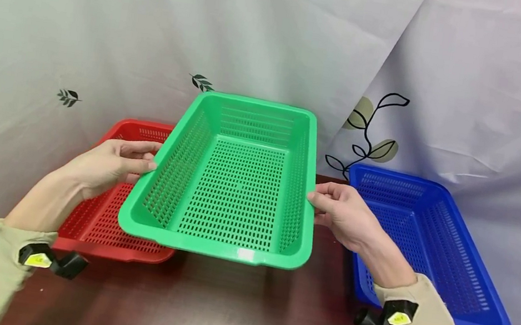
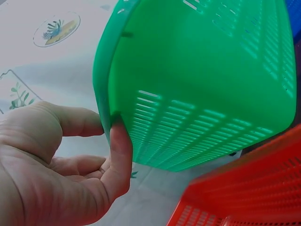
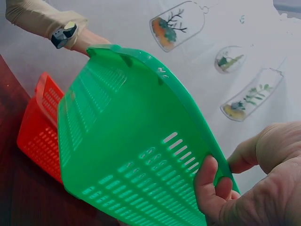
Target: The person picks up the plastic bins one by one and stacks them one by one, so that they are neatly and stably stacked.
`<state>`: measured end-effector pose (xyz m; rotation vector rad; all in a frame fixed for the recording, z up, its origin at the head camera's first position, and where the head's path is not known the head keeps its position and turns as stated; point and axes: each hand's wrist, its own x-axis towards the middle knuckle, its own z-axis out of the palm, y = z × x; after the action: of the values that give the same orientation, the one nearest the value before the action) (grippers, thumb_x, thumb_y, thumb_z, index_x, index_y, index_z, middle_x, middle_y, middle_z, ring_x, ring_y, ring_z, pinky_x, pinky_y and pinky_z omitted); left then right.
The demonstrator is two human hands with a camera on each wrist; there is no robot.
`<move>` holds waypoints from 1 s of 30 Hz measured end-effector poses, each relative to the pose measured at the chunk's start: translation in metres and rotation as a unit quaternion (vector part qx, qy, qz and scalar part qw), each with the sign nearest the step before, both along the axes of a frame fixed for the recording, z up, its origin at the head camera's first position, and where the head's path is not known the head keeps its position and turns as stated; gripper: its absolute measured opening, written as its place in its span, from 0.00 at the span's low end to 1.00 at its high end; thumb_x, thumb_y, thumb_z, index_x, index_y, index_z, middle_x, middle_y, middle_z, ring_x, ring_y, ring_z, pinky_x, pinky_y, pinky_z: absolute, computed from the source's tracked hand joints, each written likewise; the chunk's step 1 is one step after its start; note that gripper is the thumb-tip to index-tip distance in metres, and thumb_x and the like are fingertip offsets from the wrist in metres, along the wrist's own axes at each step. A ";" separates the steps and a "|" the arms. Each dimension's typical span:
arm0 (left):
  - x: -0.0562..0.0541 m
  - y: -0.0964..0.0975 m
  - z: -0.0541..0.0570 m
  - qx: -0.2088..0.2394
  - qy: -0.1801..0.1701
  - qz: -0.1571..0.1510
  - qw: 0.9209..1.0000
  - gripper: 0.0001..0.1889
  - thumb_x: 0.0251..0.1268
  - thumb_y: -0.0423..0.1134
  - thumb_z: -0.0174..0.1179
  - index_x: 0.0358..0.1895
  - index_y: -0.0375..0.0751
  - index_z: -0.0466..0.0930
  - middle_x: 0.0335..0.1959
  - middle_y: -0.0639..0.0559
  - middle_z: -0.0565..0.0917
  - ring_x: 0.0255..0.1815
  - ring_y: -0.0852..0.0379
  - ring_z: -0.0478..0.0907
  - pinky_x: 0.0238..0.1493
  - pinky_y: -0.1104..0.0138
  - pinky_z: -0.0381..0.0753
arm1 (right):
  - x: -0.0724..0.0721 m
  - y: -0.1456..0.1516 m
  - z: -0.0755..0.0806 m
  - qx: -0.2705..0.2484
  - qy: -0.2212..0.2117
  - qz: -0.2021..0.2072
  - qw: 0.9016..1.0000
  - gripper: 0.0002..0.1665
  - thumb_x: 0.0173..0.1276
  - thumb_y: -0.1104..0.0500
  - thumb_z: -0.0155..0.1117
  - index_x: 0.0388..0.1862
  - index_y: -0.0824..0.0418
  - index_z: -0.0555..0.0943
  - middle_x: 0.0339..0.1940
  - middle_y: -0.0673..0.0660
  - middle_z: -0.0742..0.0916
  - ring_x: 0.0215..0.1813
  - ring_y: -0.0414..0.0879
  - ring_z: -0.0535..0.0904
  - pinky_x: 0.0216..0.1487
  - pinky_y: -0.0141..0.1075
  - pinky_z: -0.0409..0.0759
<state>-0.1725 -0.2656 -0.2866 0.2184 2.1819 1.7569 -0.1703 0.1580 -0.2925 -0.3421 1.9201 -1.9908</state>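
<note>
A green plastic basket with slotted walls and floor is held up in the middle of the head view, nothing inside it. Its left rim is pinched by my left hand, thumb on top and fingers beneath. On the opposite rim, my right hand pinches in the same way. The left wrist view shows the left fingers against the outer side of the rim. In the right wrist view, the right fingertips press under the rim, and the basket's outer wall faces the camera.
A red basket lies on the left of the dark table, partly hidden behind the green one. At the right stands a blue basket, overlapped by my right forearm. A pale printed curtain hangs behind the table.
</note>
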 end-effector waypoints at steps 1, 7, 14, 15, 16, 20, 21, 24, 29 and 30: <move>0.000 -0.002 0.001 -0.003 -0.002 0.002 1.000 0.32 0.76 0.36 0.55 0.76 0.28 0.55 0.64 0.46 0.72 0.49 0.56 0.83 0.51 0.64 0.81 | -0.001 -0.002 0.000 -0.001 0.001 0.001 1.000 0.13 0.74 0.71 0.52 0.49 0.84 0.68 0.36 0.60 0.85 0.35 0.44 0.85 0.44 0.40 0.84; 0.000 -0.016 0.005 -0.018 -0.004 0.010 1.000 0.33 0.77 0.37 0.54 0.77 0.28 0.52 0.70 0.42 0.64 0.50 0.57 0.83 0.52 0.65 0.81 | -0.004 -0.016 -0.003 -0.007 0.003 0.000 1.000 0.13 0.74 0.71 0.51 0.49 0.84 0.69 0.36 0.61 0.85 0.34 0.44 0.85 0.42 0.39 0.84; -0.003 -0.034 0.003 -0.012 -0.012 0.029 0.999 0.35 0.77 0.35 0.53 0.78 0.28 0.46 0.53 0.60 0.80 0.46 0.56 0.84 0.48 0.64 0.83 | -0.009 -0.037 -0.006 -0.006 0.000 -0.016 1.000 0.14 0.74 0.72 0.51 0.51 0.83 0.69 0.40 0.66 0.85 0.36 0.45 0.85 0.41 0.37 0.84; -0.003 -0.037 0.003 -0.010 -0.015 0.032 0.999 0.35 0.77 0.35 0.53 0.78 0.28 0.46 0.52 0.61 0.81 0.46 0.56 0.85 0.47 0.64 0.83 | -0.010 -0.040 -0.006 -0.004 0.000 -0.017 1.000 0.15 0.73 0.72 0.52 0.52 0.84 0.69 0.40 0.66 0.85 0.36 0.44 0.85 0.40 0.37 0.84; -0.003 -0.040 0.002 -0.009 -0.016 0.032 0.999 0.35 0.78 0.35 0.53 0.78 0.27 0.45 0.52 0.61 0.81 0.46 0.56 0.85 0.47 0.64 0.84 | -0.010 -0.043 -0.006 -0.003 0.001 -0.017 1.000 0.15 0.73 0.71 0.52 0.52 0.84 0.69 0.40 0.67 0.85 0.36 0.44 0.85 0.40 0.37 0.84; -0.003 -0.049 0.001 -0.008 -0.022 0.038 0.999 0.36 0.78 0.34 0.52 0.78 0.27 0.43 0.50 0.61 0.82 0.45 0.56 0.85 0.46 0.63 0.84 | -0.013 -0.054 -0.008 -0.006 -0.004 -0.019 1.000 0.18 0.73 0.72 0.51 0.55 0.86 0.68 0.44 0.72 0.84 0.36 0.45 0.85 0.40 0.38 0.85; -0.003 -0.051 0.001 -0.007 -0.024 0.041 0.999 0.36 0.78 0.34 0.52 0.78 0.27 0.43 0.49 0.60 0.84 0.44 0.56 0.85 0.45 0.63 0.84 | -0.014 -0.056 -0.008 -0.008 -0.005 -0.018 1.000 0.18 0.73 0.72 0.51 0.55 0.86 0.68 0.44 0.73 0.84 0.36 0.45 0.86 0.40 0.38 0.85; -0.003 -0.056 0.002 -0.002 -0.032 0.051 0.998 0.36 0.77 0.33 0.53 0.78 0.27 0.43 0.46 0.57 0.85 0.43 0.54 0.86 0.44 0.62 0.85 | -0.015 -0.063 -0.009 -0.012 -0.007 -0.016 1.000 0.17 0.73 0.72 0.52 0.54 0.86 0.69 0.45 0.75 0.83 0.36 0.46 0.86 0.40 0.39 0.85; -0.003 -0.066 0.002 -0.016 -0.046 0.062 0.997 0.36 0.77 0.36 0.54 0.79 0.29 0.45 0.45 0.56 0.86 0.43 0.53 0.86 0.44 0.61 0.85 | -0.016 -0.076 -0.010 -0.010 -0.011 -0.013 1.000 0.17 0.73 0.71 0.52 0.54 0.86 0.69 0.46 0.77 0.83 0.34 0.46 0.86 0.39 0.40 0.86; -0.002 -0.068 0.001 -0.022 -0.047 0.061 0.997 0.36 0.77 0.36 0.54 0.79 0.29 0.45 0.45 0.57 0.86 0.43 0.53 0.86 0.44 0.61 0.85 | -0.016 -0.078 -0.010 -0.010 -0.012 -0.012 1.000 0.17 0.73 0.71 0.53 0.54 0.85 0.69 0.47 0.77 0.82 0.33 0.45 0.86 0.39 0.40 0.86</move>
<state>-0.1747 -0.3340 -0.2853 -0.0093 2.2055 1.7434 -0.1862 0.0796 -0.3025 -0.3005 1.8999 -2.0202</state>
